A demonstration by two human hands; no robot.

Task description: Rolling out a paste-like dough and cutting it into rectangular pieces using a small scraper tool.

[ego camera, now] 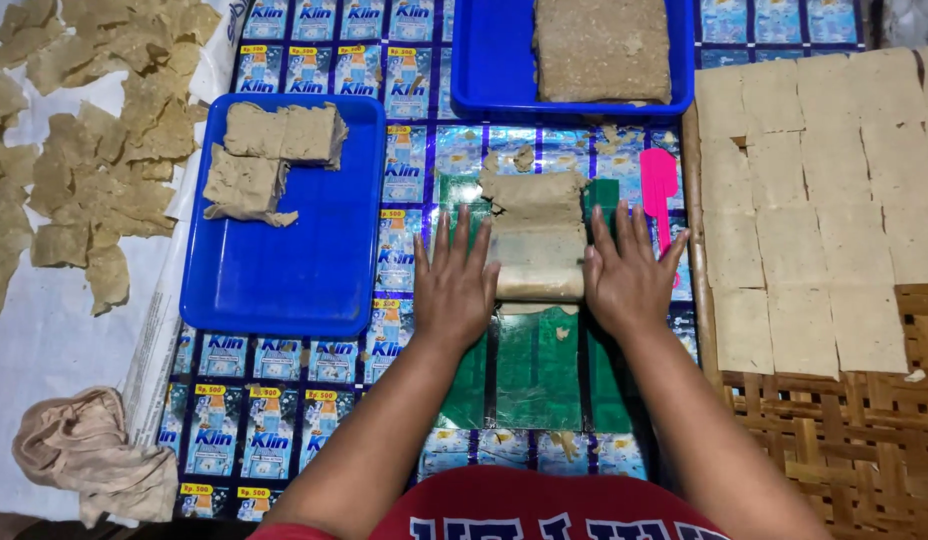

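A beige strip of dough [537, 235] lies on a green plastic sheet [529, 370] in the middle of the mat. My left hand [454, 280] rests flat against the strip's left side, fingers spread. Pressed flat against its right side is my right hand [629, 275], also with fingers apart. Neither hand grips anything. The near end of the strip looks thin and smooth; its far end is thick and ragged.
A blue tray [284, 270] at left holds two dough chunks [274, 155]. Another blue tray [494, 70] at the back carries a large slab [602, 48]. A pink scraper [659, 190] lies right of the strip. Cut squares [814, 200] cover a woven rack [854, 440]. Dried pieces [74, 140] and a cloth [94, 455] lie left.
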